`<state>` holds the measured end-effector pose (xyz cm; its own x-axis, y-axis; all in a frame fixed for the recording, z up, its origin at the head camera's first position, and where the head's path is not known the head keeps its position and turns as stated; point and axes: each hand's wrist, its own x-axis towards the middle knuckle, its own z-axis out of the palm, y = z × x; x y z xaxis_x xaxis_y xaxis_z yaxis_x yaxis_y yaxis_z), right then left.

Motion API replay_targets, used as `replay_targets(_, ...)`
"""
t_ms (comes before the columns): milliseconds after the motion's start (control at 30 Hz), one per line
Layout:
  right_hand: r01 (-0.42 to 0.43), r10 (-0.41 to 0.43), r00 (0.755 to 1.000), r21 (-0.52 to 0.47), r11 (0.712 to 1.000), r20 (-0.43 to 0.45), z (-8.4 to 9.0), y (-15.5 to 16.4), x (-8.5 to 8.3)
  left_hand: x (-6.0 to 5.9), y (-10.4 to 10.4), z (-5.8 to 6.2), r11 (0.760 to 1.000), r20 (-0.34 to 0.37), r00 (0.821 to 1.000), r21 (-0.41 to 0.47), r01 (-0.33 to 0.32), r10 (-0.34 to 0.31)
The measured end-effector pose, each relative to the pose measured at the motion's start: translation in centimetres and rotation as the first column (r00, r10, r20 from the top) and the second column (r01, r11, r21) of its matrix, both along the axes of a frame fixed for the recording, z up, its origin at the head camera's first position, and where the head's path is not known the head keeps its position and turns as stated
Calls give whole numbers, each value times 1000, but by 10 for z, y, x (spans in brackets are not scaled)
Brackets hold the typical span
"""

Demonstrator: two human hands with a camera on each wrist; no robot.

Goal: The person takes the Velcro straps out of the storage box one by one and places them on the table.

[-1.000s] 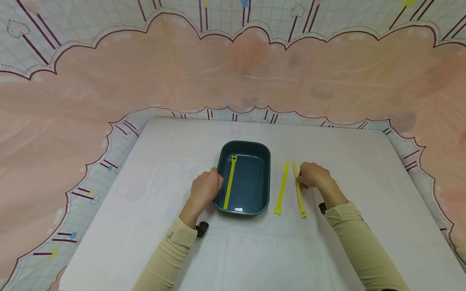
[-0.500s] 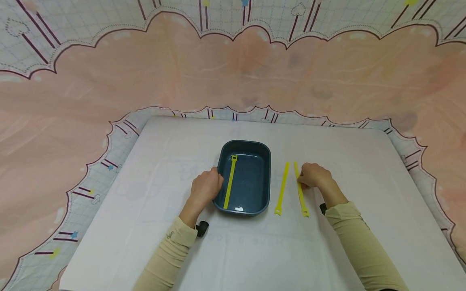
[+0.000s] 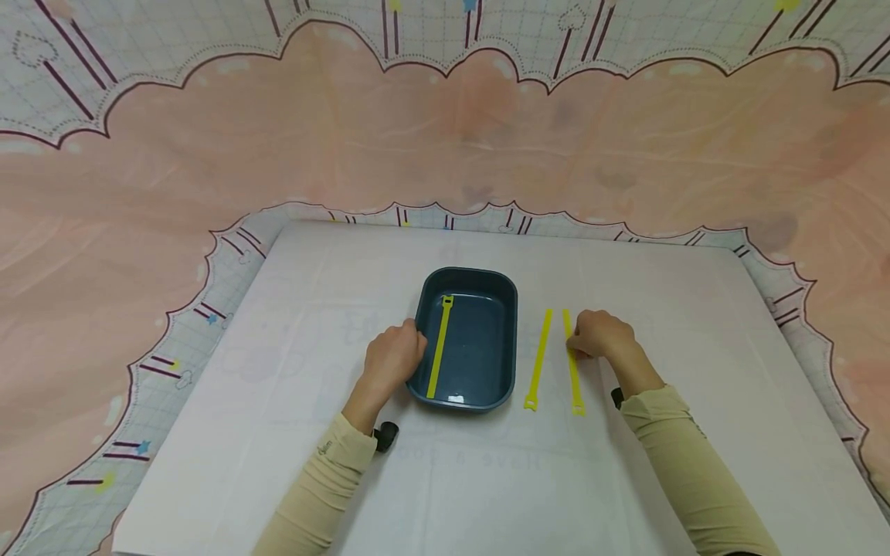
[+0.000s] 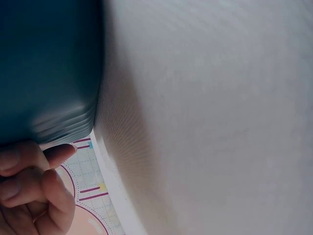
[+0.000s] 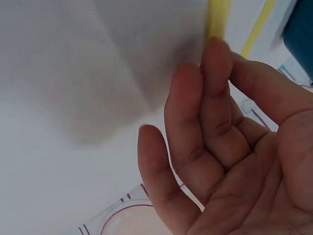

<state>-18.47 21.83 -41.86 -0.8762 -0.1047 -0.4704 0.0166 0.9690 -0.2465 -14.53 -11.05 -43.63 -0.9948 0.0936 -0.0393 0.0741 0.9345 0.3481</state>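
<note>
At the centre of the head view stands a dark blue rectangular tray, with a yellow cable tie lying lengthwise along its left side. My left hand grips the tray's left rim; its curled fingers show against the outer wall in the left wrist view. Right of the tray, a second yellow cable tie lies on the table, slotted head towards me. Beside it runs a third cable tie, which my right hand pinches between thumb and fingertips around its middle. Its pinched part is hidden in the head view.
A white-covered table lies under everything. Patterned pink and white cloth hangs behind it and shows along both sides. A small black device is on the left wrist, and another on the right.
The near end of the pinched cable tie swings slightly right, then back left, and the tie now lies straighter. My left hand and the tray stay in place.
</note>
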Motion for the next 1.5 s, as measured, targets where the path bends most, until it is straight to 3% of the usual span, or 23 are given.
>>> replay_targets(167, -37, 34, 995, -34, 999, -95, 5, -5, -1, 0, 0, 2, 1000, 11, 1000, 2, -1, 1)
replay_targets(333, -112, 99, 972, -49, 993, -215, 12, -15, -4, -1, 0, 2, 1000, 24, 1000, 9, -5, 5)
replay_targets(833, -319, 279, 856, -21, 947, -435, 27, -42, 1, -3, 1, 1, 1000, 42, 999, 0, -10, 10)
replay_targets(1067, -366, 331, 816, 19, 930, -473, 32, -50, 1, -3, 1, 1, 1000, 35, 999, 1, -15, 15)
replay_targets(1500, -408, 390, 801, 61, 911, -454, 38, -70, 1, -2, 1, 1, 1000, 51, 999, 2, -15, 15)
